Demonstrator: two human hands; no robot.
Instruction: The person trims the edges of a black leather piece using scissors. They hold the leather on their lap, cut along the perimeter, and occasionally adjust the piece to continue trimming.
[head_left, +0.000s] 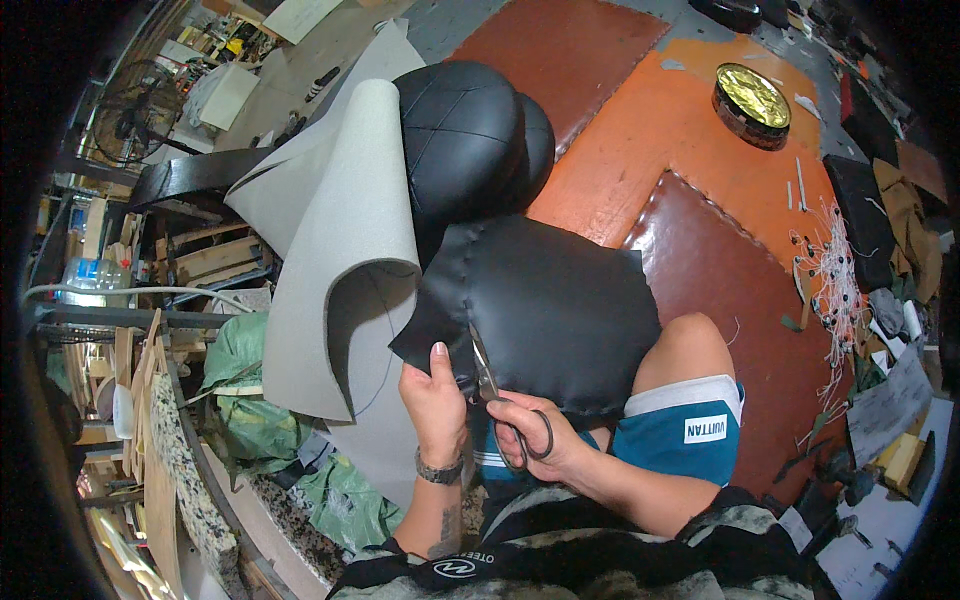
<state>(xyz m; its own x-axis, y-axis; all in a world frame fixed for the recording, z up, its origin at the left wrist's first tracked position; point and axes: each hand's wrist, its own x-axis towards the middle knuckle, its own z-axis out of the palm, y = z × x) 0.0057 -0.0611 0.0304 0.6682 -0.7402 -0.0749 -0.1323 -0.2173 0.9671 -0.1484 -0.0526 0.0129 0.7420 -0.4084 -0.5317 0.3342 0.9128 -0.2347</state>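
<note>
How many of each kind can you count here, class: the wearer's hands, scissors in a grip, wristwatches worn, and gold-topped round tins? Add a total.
Hands: 2 (left hand, right hand)
Held scissors: 1
Worn wristwatch: 1
Gold-topped round tin: 1
Total: 5

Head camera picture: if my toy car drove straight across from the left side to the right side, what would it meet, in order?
Round fan → curled gray sheet → left hand → scissors → gold-topped round container → tangled white cords.
</note>
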